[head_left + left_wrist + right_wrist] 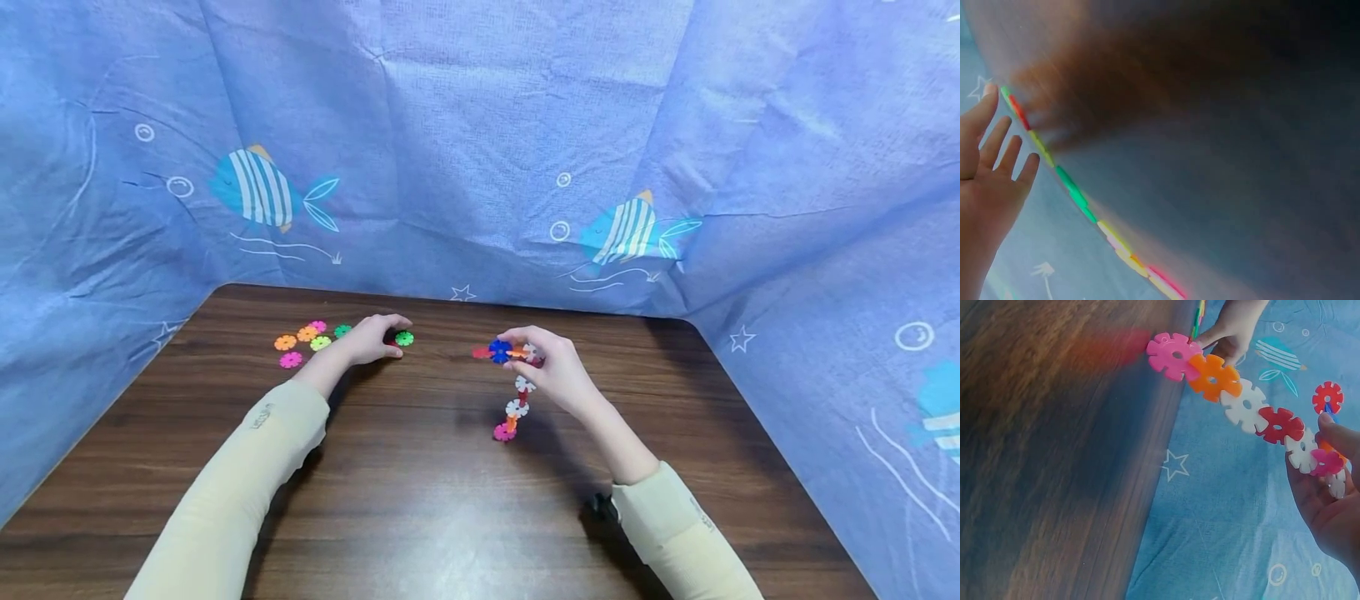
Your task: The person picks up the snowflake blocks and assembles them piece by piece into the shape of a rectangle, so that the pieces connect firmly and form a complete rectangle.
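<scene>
My right hand (557, 367) pinches a linked chain of notched plastic discs near its upper end, thumb and fingers at the blue disc (495, 351). From there the chain hangs down through white discs (512, 410) to a pink disc (499, 432). The right wrist view shows its pink end disc (1161, 357), then orange (1204, 384), white (1235, 415) and red (1269, 431) discs. Over the far left part of the table, my left hand (367, 339) reaches with parted fingers toward a loose green disc (405, 340). A red disc beside it is mostly hidden by the fingers.
Loose discs lie left of the left hand: orange (285, 342), pink (291, 360), yellow-green (320, 342) and others. They rest on a dark wooden table (420, 500). A blue fish-print curtain (480, 150) hangs behind and around the table.
</scene>
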{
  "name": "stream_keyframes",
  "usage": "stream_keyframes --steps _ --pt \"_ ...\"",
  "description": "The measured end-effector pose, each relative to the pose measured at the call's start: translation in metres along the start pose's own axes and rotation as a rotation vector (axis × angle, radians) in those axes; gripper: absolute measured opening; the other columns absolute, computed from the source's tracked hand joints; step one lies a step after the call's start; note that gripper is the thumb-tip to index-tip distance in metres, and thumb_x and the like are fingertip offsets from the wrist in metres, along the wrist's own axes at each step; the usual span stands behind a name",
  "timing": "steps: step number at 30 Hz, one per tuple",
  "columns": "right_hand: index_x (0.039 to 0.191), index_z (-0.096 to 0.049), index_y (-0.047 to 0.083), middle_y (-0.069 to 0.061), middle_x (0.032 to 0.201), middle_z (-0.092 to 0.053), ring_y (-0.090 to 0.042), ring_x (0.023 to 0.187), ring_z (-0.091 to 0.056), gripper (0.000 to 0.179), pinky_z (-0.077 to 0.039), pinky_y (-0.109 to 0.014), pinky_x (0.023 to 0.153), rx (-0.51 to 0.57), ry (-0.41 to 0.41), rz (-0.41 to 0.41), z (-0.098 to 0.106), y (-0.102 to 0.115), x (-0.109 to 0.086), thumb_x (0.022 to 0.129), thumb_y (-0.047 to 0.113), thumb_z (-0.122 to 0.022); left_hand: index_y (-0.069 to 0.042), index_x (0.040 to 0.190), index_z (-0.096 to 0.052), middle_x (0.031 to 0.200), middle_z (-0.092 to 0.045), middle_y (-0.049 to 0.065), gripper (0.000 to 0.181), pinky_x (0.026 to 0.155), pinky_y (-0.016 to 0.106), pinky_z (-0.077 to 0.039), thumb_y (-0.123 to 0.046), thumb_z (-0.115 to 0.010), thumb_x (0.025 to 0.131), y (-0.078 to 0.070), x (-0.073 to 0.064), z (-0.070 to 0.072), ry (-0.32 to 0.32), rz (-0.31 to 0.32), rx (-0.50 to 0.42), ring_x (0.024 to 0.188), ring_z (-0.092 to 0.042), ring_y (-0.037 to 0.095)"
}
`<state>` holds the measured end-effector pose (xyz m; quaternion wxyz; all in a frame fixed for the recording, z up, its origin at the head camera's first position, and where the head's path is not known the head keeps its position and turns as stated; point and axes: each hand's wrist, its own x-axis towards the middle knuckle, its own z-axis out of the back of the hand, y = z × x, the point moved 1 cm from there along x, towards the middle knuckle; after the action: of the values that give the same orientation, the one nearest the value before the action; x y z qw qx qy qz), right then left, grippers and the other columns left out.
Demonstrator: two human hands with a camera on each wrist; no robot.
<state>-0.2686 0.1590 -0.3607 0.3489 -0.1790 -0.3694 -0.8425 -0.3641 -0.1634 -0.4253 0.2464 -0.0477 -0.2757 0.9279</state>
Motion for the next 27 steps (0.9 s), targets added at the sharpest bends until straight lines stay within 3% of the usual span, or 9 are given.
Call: stream_keyframes --steps 8,17,22,27 --pt "0.107 -0.066 0.012 -0.002 0.093 -0.07 -0.009 0.074 -0.062 0.037 -0.051 -0.022 0.059 -0.008 -0.026 0.011 0.0 -0.001 -0.001 0.073 0.006 -0.08 -0.004 0.124 -0.06 0.126 -0.059 0.016 0.038 0.1 0.048 -0.04 -0.01 -0.067 0.087 0.0 0.009 -0.006 0.008 0.01 0.085 0.121 -0.05 0.034" --pt "0.104 -0.065 0.01 -0.001 0.088 -0.07 -0.009 0.075 -0.063 0.038 -0.051 -0.023 0.062 -0.03 -0.074 0.065 0.001 0.0 -0.001 0.071 0.006 -0.082 -0.002 0.114 -0.065 0.112 -0.063 0.016 0.03 0.093 0.045 -0.044 -0.006 -0.069 0.085 0.0 0.013 -0.007 -0.036 -0.043 0.127 0.107 -0.056 0.031" --pt "0.104 -0.065 0.01 -0.002 0.089 -0.07 -0.009 0.075 -0.063 0.038 -0.051 -0.023 0.061 -0.036 -0.083 0.079 0.001 0.001 -0.002 0.071 0.006 -0.082 -0.002 0.105 -0.068 0.102 -0.061 0.014 0.025 0.087 0.043 -0.047 -0.007 -0.074 0.081 -0.002 0.011 -0.007 -0.079 -0.016 0.099 0.097 -0.056 0.029" --pt "0.103 -0.065 0.01 -0.002 0.089 -0.069 -0.009 0.075 -0.063 0.038 -0.051 -0.022 0.062 -0.046 -0.091 0.073 0.001 0.001 -0.002 0.07 0.005 -0.082 -0.003 0.099 -0.069 0.101 -0.066 0.013 0.02 0.086 0.044 -0.048 -0.006 -0.075 0.08 -0.006 0.006 -0.005 -0.116 0.009 0.033 0.099 -0.059 0.029"
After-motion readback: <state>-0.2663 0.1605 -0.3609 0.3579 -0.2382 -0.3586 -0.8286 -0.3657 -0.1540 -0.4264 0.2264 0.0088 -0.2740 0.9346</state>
